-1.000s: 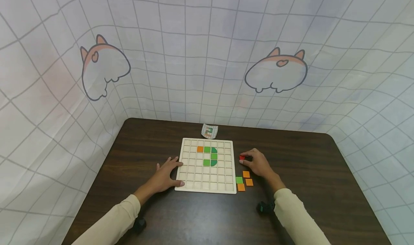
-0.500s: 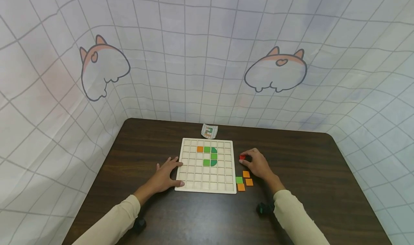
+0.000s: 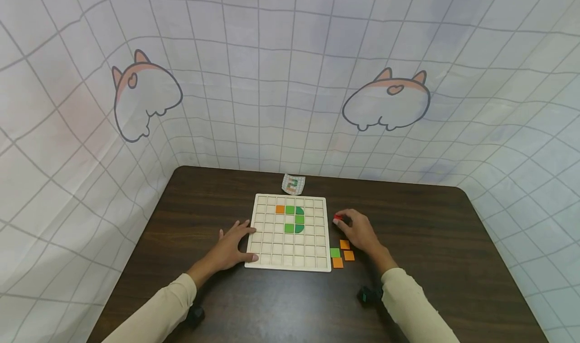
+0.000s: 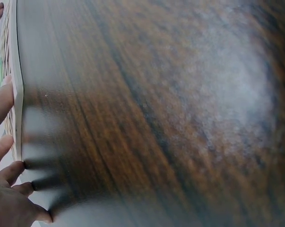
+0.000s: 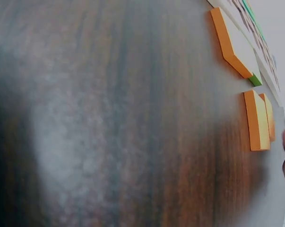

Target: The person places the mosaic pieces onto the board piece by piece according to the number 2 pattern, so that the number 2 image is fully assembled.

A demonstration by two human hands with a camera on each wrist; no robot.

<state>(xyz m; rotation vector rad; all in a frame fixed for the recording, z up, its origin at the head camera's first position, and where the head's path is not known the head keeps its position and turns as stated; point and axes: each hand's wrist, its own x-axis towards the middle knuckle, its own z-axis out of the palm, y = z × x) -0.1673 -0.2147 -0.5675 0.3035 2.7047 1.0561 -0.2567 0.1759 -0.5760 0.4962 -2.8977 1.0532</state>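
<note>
Well, gridded cloth (image 3: 276, 91) backs dark wood (image 3: 435, 232), left hand (image 3: 232, 246) spread, right hand (image 3: 360, 229) pinching tile (image 3: 338, 216).

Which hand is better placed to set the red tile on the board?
Likely the right hand: it pinches the red tile beside the board, while the left hand rests on its left edge.

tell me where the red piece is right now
In the head view, the red piece is pinched by the right hand, just right of the pale grid board, beyond the loose orange tiles.
</note>
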